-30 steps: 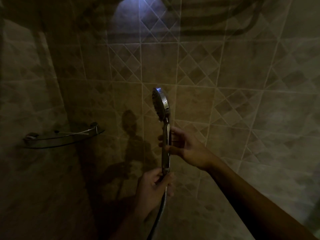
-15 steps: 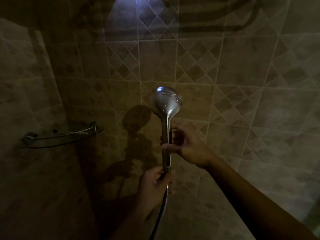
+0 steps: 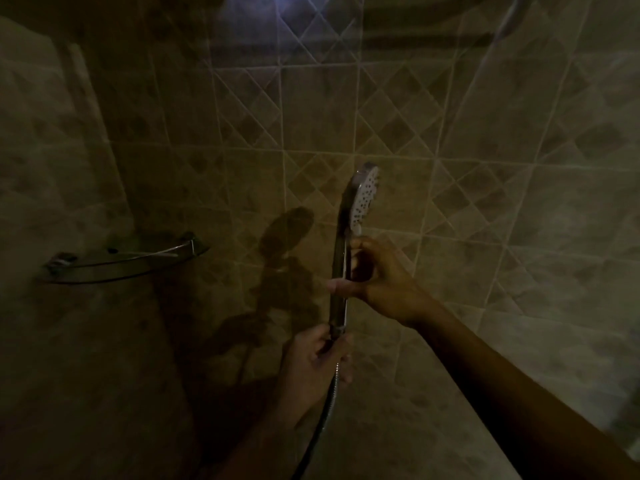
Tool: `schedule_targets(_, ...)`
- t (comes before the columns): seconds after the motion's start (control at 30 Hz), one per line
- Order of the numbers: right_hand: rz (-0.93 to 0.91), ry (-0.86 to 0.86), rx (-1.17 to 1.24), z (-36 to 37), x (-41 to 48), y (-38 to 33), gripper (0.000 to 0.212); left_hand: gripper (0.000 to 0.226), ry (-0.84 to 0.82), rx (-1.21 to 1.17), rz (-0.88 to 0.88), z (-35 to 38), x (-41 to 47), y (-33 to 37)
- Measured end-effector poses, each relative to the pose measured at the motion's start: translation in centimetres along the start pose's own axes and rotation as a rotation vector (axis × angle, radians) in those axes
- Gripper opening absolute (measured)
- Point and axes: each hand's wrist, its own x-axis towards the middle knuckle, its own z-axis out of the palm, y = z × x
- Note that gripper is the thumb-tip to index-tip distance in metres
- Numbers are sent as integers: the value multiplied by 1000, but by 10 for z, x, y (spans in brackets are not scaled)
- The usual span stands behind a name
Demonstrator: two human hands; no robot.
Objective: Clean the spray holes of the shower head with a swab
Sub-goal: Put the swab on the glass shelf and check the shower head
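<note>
A chrome shower head [image 3: 363, 199] stands upright in front of the tiled wall, its white face with dark spray holes turned to the right. My right hand [image 3: 377, 278] grips the middle of its handle [image 3: 337, 285], thumb across the front. My left hand [image 3: 317, 363] holds the bottom of the handle where the metal hose [image 3: 322, 417] joins and hangs down. No swab shows in either hand.
A glass corner shelf [image 3: 121, 261] with metal brackets is fixed to the wall at the left. Tiled walls surround the dim space. A bright light reflection [image 3: 291, 5] and shadows of a wire rack lie on the tiles at the top.
The shower head has been rotated about its handle: its face pointed left, then its chrome back faced me, and now the white face points right. Both hands kept their grip.
</note>
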Motion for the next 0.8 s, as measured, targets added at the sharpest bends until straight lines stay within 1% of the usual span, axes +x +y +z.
schedule_targets(0.03,-13,-14,3,-1,0,0,35,10,-1,-2,4,0,0,0)
schedule_targets(0.1,2,-98,55,-5,0,-2,30,9,5,0,12,-1,0,1)
schedule_targets(0.2,86,-190,229,-11,-4,-6,36,9,19,-31,6,-2,0,2)
schedule_targets(0.27,78,-149,214,-9,-3,-5,38,9,29,-7,13,-3,1,2)
schedule_targets(0.37,60,-53,104,-2,-2,-6,45,10,30,26,22,-2,1,1)
schedule_targets(0.4,52,-59,85,-1,-1,-7,47,9,23,20,16,-2,0,1)
schedule_targets(0.47,35,-123,79,-3,-2,-11,45,7,9,4,3,-2,-1,0)
schedule_targets(0.57,78,-221,194,-8,-2,-12,44,6,3,-11,-6,-3,-1,-1)
schedule_targets(0.63,99,-191,227,-8,0,-12,44,7,5,-11,-5,-4,1,-1)
schedule_targets(0.73,75,-83,142,-4,0,-13,47,7,-2,-4,1,-4,2,0)
schedule_targets(0.8,52,-89,102,-3,0,-13,47,7,-12,-4,8,-4,2,1)
